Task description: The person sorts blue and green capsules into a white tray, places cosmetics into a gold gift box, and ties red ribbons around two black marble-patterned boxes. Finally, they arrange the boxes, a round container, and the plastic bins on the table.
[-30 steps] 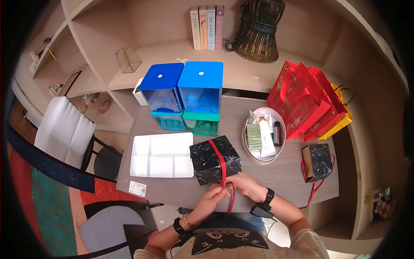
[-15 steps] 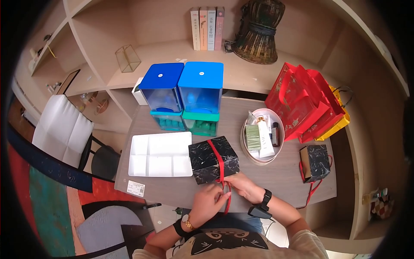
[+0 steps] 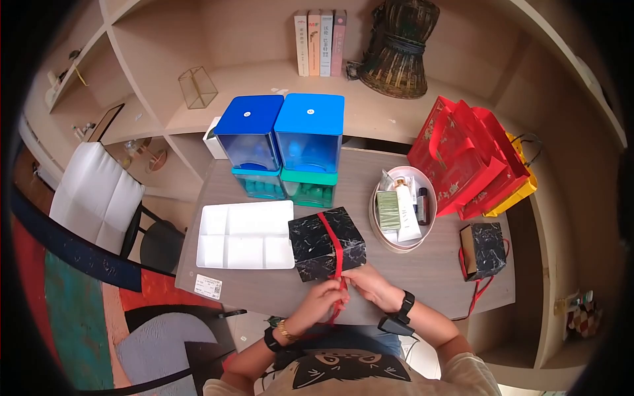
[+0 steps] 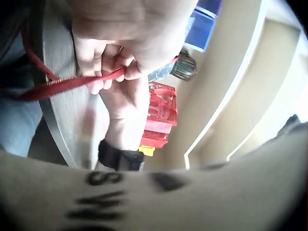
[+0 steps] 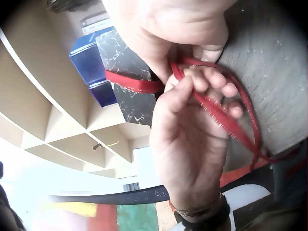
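Note:
A black marbled box with a red ribbon round it stands near the table's front edge. My left hand pinches the ribbon between thumb and fingers just below the box's front; in the right wrist view the ribbon's loose ends trail down from this left hand. Close to the box's front corner, my right hand holds the ribbon with curled fingers, its fingertips partly hidden in the right wrist view. A second marbled box, with red ribbon trailing from it, stands at the table's right.
Left of the box lies a white compartment tray. Blue-lidded containers are stacked behind it. A round tub holds tubes and small bottles. Red gift bags and a yellow bag stand at the back right.
My left hand came away from the right hand, opened somewhat, then took hold of the ribbon again lower down. The ribbon's tail swung left. My right hand stayed by the box.

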`<state>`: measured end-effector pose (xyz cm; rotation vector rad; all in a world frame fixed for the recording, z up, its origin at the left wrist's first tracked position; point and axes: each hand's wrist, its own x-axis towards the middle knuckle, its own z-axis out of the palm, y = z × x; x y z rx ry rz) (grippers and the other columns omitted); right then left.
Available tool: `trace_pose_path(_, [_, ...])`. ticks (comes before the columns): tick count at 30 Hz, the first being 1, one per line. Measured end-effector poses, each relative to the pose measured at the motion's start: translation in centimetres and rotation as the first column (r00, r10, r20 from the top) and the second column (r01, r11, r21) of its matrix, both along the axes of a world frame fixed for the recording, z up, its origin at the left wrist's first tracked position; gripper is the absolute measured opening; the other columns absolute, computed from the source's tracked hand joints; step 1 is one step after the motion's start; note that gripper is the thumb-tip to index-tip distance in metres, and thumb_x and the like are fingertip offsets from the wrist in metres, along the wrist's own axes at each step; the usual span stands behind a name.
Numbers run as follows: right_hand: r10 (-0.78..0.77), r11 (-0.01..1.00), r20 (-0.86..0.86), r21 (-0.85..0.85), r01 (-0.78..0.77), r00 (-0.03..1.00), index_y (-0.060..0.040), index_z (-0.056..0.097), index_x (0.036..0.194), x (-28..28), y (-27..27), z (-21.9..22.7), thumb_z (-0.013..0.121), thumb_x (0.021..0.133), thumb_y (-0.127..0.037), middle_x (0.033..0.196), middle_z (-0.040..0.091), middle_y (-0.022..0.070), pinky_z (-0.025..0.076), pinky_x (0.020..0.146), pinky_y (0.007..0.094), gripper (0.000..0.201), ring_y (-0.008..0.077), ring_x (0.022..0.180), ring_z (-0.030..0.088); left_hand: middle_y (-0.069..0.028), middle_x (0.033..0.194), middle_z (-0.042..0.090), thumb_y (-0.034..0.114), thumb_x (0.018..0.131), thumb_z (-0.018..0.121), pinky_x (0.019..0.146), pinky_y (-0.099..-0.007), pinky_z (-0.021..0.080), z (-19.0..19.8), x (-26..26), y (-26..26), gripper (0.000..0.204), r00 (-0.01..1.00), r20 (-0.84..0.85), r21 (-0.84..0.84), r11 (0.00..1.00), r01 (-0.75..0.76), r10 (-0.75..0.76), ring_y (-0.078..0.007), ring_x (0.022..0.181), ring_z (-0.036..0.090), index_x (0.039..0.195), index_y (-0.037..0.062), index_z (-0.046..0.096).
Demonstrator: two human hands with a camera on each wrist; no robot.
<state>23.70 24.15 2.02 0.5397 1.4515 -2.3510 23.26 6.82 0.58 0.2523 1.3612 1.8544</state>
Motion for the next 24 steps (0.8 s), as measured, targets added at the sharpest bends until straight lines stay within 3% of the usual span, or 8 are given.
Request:
trace_pose_path(3, [0.035,0.993,-0.05,0.116,-0.029,0.998,-0.0047,0.061,0.106,-0.1,0.5,-0.7,0.068,0.085,-0.004,0.086,0.061,0.0014,0.042,0.058,0.0248,0.023,0.0101,0.071,0.054,-0.0091,0.098,0.066,0.013,0.095,0.053,0.059,-0.0254,0.048,2.1,-1.7,-2.3,0.01,0.888,0.459,-0.017,1.0,-0.02,0.026,-0.0149,0.072,0.062,0.094,0.0034,0.057])
trace_pose_path(7, [-0.053,0.96,-0.05,0.274,0.065,0.997,-0.0074,0.06,0.093,-0.1,-0.8,2.6,0.067,0.084,-0.003,0.068,0.049,-0.0036,0.03,0.049,0.0228,0.012,0.0053,0.059,0.043,-0.0045,0.077,0.057,0.02,0.099,0.045,0.043,-0.0187,0.024,1.1,-4.1,-5.8,0.019,0.851,0.523,0.108,0.994,-0.007,-0.051,-0.0043,0.05,0.033,0.093,0.0041,0.054])
trace_pose_path(8, [-0.05,0.96,-0.062,0.273,0.065,0.997,-0.0076,0.061,0.093,-0.1,-0.7,2.3,0.067,0.084,-0.003,0.068,0.05,-0.0038,0.03,0.049,0.0227,0.012,0.0051,0.059,0.043,-0.0027,0.071,0.052,0.022,0.1,0.043,0.041,-0.019,0.021,1.5,-4.2,-5.8,0.024,0.87,0.486,-0.002,0.995,-0.095,0.084,-0.0028,0.047,0.028,0.09,0.0032,0.055])
trace_pose_path(12, [-0.04,0.96,-0.12,0.269,0.072,0.992,-0.0075,0.06,0.1,0.1,-0.1,0.9,0.068,0.082,-0.002,0.071,0.05,-0.0041,0.029,0.047,0.022,0.02,0.0045,0.057,0.042,0.0001,0.062,0.046,0.028,0.103,0.042,0.04,-0.0222,0.018,3.4,-5.5,-6.3,0.035,0.941,0.331,-0.07,0.996,-0.049,0.069,-0.0049,0.043,0.025,0.079,0.0047,0.053])
trace_pose_path(17, [0.003,0.979,-0.192,0.202,0.036,0.981,-0.0007,0.047,0.134,1.7,2.7,0.5,0.064,0.084,-0.005,0.106,0.065,0.0052,0.042,0.058,0.023,0.053,0.0069,0.07,0.053,-0.0008,0.06,0.045,0.049,0.103,0.037,0.039,-0.0219,0.015,4.4,-5.2,-6.2,0.057,0.989,0.146,-0.216,0.976,0.031,0.001,-0.0038,0.04,0.022,0.078,0.0006,0.055])
trace_pose_path(19, [0.026,0.999,-0.195,-0.025,-0.032,0.981,-0.0007,0.042,0.138,2.5,4.1,-0.1,0.06,0.088,-0.014,0.102,0.065,0.005,0.031,0.048,0.0211,0.054,0.005,0.057,0.043,0.0005,0.058,0.043,0.057,0.101,0.037,0.038,-0.0222,0.015,3.9,-5.2,-6.2,0.062,0.986,0.158,-0.204,0.975,0.092,-0.059,-0.0034,0.04,0.022,0.079,0.0014,0.055])
trace_pose_path(22, [0.004,0.999,-0.145,-0.038,-0.009,0.989,-0.0029,0.051,0.123,2.6,4.5,1.2,0.044,0.098,-0.044,0.082,0.056,0.0027,0.016,0.044,0.0213,0.049,0.0045,0.051,0.025,0.0047,0.056,0.038,0.06,0.097,0.044,0.039,-0.0236,0.013,3.5,-4.8,-5.6,0.062,0.981,0.195,-0.226,0.973,0.044,0.001,-0.003,0.041,0.02,0.074,0.0032,0.055])
trace_pose_path(24, [0.078,0.997,-0.129,-0.009,-0.08,0.988,-0.0012,0.054,0.119,2.6,4.9,2.1,0.037,0.098,-0.054,0.084,0.058,0.0042,0.016,0.044,0.022,0.059,0.0046,0.051,0.024,0.0053,0.057,0.038,0.058,0.095,0.05,0.04,-0.0241,0.016,3.4,-5.0,-5.2,0.06,0.984,0.175,-0.271,0.962,0.034,0.014,-0.0033,0.043,0.023,0.074,0.0029,0.057])
